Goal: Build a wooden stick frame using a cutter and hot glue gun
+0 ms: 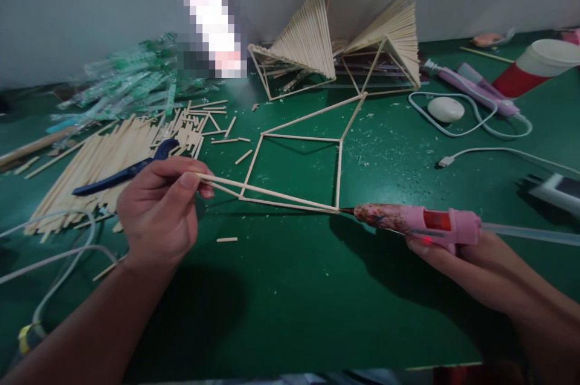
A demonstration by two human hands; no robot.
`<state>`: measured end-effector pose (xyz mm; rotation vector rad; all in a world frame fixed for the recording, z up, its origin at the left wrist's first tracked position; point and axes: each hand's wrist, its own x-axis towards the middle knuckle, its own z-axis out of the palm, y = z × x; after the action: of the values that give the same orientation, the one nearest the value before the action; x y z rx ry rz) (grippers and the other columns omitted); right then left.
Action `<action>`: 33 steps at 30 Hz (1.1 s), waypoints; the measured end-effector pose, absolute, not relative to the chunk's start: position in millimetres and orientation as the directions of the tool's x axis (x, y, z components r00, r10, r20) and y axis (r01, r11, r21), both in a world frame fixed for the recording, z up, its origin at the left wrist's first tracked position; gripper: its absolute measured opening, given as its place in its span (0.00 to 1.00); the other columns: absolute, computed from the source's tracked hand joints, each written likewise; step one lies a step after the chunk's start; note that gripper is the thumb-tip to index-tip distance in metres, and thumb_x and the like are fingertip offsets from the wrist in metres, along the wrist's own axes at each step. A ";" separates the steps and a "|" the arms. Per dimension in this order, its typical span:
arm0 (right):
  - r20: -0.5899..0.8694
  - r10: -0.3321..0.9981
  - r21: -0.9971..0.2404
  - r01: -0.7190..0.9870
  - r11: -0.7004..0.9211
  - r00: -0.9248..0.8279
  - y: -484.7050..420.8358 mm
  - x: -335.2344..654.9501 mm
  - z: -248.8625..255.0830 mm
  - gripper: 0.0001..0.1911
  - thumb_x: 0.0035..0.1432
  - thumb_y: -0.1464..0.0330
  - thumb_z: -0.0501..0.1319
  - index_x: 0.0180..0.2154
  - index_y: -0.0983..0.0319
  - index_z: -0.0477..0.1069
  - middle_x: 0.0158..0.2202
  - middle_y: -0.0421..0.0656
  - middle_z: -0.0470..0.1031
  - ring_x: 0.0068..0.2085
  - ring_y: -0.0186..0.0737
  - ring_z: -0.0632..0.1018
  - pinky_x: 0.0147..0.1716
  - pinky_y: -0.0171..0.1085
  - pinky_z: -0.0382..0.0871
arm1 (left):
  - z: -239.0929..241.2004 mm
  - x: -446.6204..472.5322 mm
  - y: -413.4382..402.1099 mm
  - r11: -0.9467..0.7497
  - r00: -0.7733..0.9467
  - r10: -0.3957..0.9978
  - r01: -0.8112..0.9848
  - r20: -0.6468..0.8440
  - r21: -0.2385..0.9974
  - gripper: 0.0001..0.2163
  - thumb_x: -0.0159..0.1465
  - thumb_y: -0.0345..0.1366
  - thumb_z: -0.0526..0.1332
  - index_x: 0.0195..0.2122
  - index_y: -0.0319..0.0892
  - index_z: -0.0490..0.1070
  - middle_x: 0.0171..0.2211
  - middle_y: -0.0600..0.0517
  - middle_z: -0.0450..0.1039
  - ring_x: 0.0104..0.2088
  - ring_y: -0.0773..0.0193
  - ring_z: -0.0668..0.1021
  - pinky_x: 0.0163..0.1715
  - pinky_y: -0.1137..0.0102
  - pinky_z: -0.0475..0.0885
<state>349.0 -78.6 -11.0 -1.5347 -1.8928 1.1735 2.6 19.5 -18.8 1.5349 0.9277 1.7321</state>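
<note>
My left hand (165, 210) pinches the joined left end of the wooden stick frame (301, 138), where two thin sticks meet. The frame's square middle and far triangle stretch across the green table. In my right hand (466, 264) is a pink glue gun (437, 225), held level with its clear glue stick (530, 231) sticking out behind. The brown-stained nozzle meets the frame's near right corner, and a red light glows under the body. Whether fresh glue is on the joint is too small to tell.
Blue-handled pliers (122, 173) lie on a pile of loose sticks (90, 173) at left. Two fan-shaped stick models (308, 40) stand by the wall. A red-and-white cup (528, 71), white cables (512, 152) and a charger (555, 194) lie at right. Plastic wrappers (131, 74) are heaped behind.
</note>
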 end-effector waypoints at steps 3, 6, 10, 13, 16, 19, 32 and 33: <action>-0.164 0.934 -0.833 0.552 0.043 -0.319 -77.9 348.9 -11.3 0.19 0.61 0.57 0.54 0.53 0.46 0.70 0.56 0.35 0.71 0.56 0.51 0.72 0.56 0.49 0.66 | -18.6 2.5 19.7 -0.544 -0.112 0.834 -0.006 0.540 0.839 0.02 0.55 0.28 0.65 0.29 0.35 0.77 0.26 0.49 0.75 0.19 0.68 0.72 0.19 0.71 0.63; -0.149 0.945 -0.847 0.531 0.031 -0.292 -78.3 345.8 -11.4 0.18 0.61 0.57 0.54 0.52 0.45 0.71 0.56 0.34 0.72 0.56 0.49 0.72 0.56 0.48 0.65 | -18.6 2.4 19.6 -0.538 -0.116 0.837 -0.005 0.534 0.843 0.02 0.55 0.28 0.65 0.29 0.35 0.77 0.25 0.49 0.75 0.20 0.67 0.72 0.19 0.71 0.63; -0.158 0.948 -0.850 0.526 0.012 -0.277 -78.8 345.3 -11.9 0.19 0.61 0.56 0.54 0.52 0.47 0.71 0.56 0.36 0.72 0.56 0.49 0.72 0.56 0.48 0.65 | -19.0 2.5 19.2 -0.539 -0.131 0.835 -0.005 0.534 0.842 0.02 0.55 0.27 0.65 0.29 0.35 0.77 0.26 0.49 0.75 0.20 0.67 0.73 0.19 0.71 0.63; -0.178 0.942 -0.820 0.572 0.018 -0.285 -78.5 348.3 -12.7 0.21 0.60 0.56 0.53 0.53 0.49 0.71 0.56 0.38 0.71 0.57 0.52 0.71 0.56 0.51 0.65 | -19.2 2.6 19.0 -0.542 -0.127 0.834 -0.004 0.537 0.841 0.03 0.55 0.27 0.64 0.30 0.35 0.77 0.25 0.49 0.75 0.20 0.67 0.73 0.19 0.71 0.63; -0.186 0.940 -0.801 0.599 0.023 -0.285 -78.1 348.6 -12.0 0.20 0.60 0.55 0.53 0.53 0.46 0.71 0.56 0.35 0.71 0.56 0.51 0.72 0.56 0.51 0.65 | -19.3 2.6 18.8 -0.542 -0.124 0.833 0.004 0.539 0.840 0.04 0.55 0.27 0.64 0.31 0.35 0.78 0.26 0.49 0.75 0.20 0.68 0.73 0.19 0.72 0.64; -0.156 0.948 -0.817 0.575 0.033 -0.277 -77.7 344.9 -10.1 0.19 0.61 0.56 0.53 0.52 0.43 0.71 0.55 0.32 0.72 0.55 0.50 0.73 0.56 0.50 0.67 | -18.9 3.0 18.8 -0.542 -0.121 0.833 0.010 0.539 0.840 0.03 0.55 0.29 0.65 0.31 0.36 0.78 0.26 0.49 0.75 0.20 0.68 0.73 0.19 0.72 0.64; -0.038 0.934 -0.802 0.568 0.183 -0.355 -74.1 343.5 -8.5 0.19 0.61 0.61 0.54 0.52 0.40 0.70 0.52 0.28 0.73 0.51 0.46 0.76 0.53 0.43 0.71 | -17.2 5.8 17.8 -0.536 -0.120 0.838 -0.001 0.532 0.844 0.04 0.53 0.29 0.67 0.30 0.36 0.78 0.25 0.48 0.75 0.20 0.67 0.73 0.18 0.72 0.64; -0.028 0.939 -0.809 0.560 0.180 -0.342 -74.5 342.7 -8.7 0.18 0.61 0.61 0.54 0.52 0.40 0.70 0.52 0.28 0.74 0.51 0.46 0.76 0.53 0.43 0.71 | -17.2 5.7 17.7 -0.536 -0.117 0.838 0.000 0.533 0.844 0.04 0.53 0.29 0.67 0.31 0.36 0.78 0.25 0.48 0.75 0.20 0.67 0.73 0.18 0.72 0.64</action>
<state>342.7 -74.5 -8.7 -1.4048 -1.9771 1.0317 5.7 17.7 -17.2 1.5302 0.9459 1.7220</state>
